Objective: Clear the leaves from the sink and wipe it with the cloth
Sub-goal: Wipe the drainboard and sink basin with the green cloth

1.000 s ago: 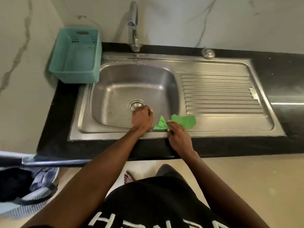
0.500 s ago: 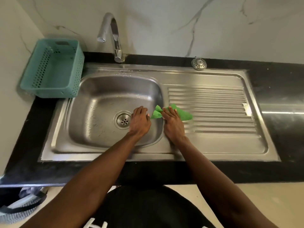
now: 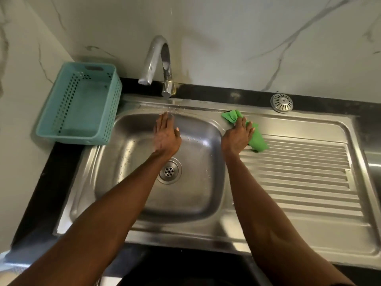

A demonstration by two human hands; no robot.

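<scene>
The steel sink (image 3: 191, 205) has a wet basin with a round drain (image 3: 169, 171) in its floor. No leaves show in it. My left hand (image 3: 166, 136) lies flat with fingers together against the basin's far wall, below the tap, holding nothing. My right hand (image 3: 237, 135) presses a green cloth (image 3: 256, 139) onto the steel between the basin's far right corner and the ribbed drainboard (image 3: 299, 172). The cloth sticks out beyond my fingers on both sides.
A chrome tap (image 3: 158, 65) arches over the basin's back edge. An empty teal perforated basket (image 3: 82, 104) stands on the black counter at the left. A round metal strainer cap (image 3: 281, 102) lies at the back right. Marble walls close off the back and left.
Both hands slid away from me: the left from beside the drain to the basin's far wall, the right with the cloth up toward the back rim. The camera moved closer over the sink.
</scene>
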